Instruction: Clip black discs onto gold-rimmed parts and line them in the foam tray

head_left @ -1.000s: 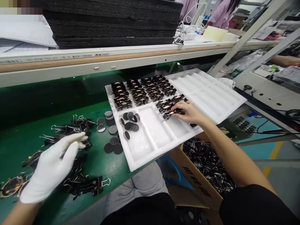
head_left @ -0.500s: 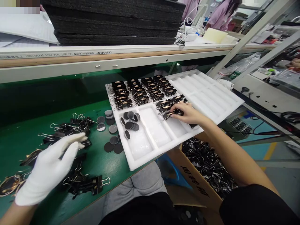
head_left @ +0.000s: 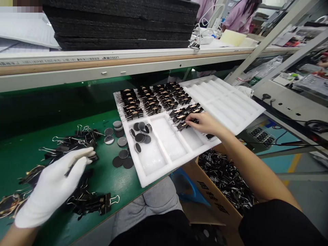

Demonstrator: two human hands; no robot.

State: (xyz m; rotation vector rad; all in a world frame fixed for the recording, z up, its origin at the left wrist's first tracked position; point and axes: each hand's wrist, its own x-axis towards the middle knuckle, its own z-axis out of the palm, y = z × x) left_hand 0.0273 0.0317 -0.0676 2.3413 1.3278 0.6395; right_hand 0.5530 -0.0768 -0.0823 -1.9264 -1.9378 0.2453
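Observation:
My right hand (head_left: 205, 122), bare, reaches into the white foam tray (head_left: 176, 167), its thumb and forefinger pinched on a black binder clip (head_left: 182, 125) at the near end of a row. More binder clips (head_left: 156, 97), clamped over gold-coloured parts, stand in rows along the tray's far side. My left hand (head_left: 56, 184), in a white glove, hovers by a loose pile of binder clips (head_left: 71, 143) with its fingers stretched out and nothing visible in them. Round dark discs (head_left: 139, 137) lie in the near left compartment, and more discs (head_left: 123, 154) rest on the green table (head_left: 107, 181).
A second white tray (head_left: 230, 99) extends to the right. Below the table edge stands a cardboard box (head_left: 212, 198) full of binder clips. A shelf (head_left: 143, 61) bearing a stack of black foam (head_left: 123, 24) crosses behind. Gold wire frames (head_left: 10, 205) lie at far left.
The view has shifted slightly. My right hand stays at the same row of clips with little movement; my left hand keeps its place above the pile.

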